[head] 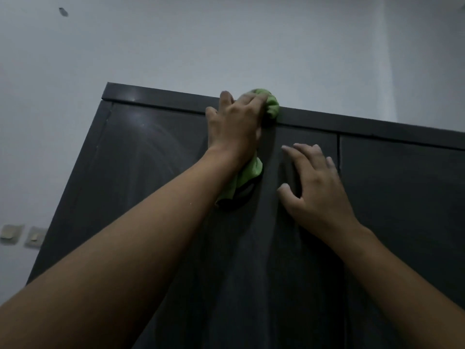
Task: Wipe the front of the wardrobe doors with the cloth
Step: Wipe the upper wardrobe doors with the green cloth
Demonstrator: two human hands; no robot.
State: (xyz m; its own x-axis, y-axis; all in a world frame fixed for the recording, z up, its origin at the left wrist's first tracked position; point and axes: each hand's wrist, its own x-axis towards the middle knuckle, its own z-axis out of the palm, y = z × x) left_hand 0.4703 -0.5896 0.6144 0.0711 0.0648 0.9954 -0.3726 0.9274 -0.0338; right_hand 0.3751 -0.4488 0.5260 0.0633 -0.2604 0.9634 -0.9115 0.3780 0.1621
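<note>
Our left hand [234,122] presses one bunched green cloth [270,104] against the top edge of the dark wardrobe [151,157], fingers closed over it, a tail of cloth hanging below the wrist. Our right hand [314,182] lies open, fingers spread flat on the door. We count two wall switches [22,235] at left.

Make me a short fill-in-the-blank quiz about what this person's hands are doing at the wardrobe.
1. The left hand presses a ____ cloth to the wardrobe's top trim.
2. The right hand lies flat and ____ on a door.
3. The wardrobe doors are dark ____.

Missing words: green; empty; grey
</note>
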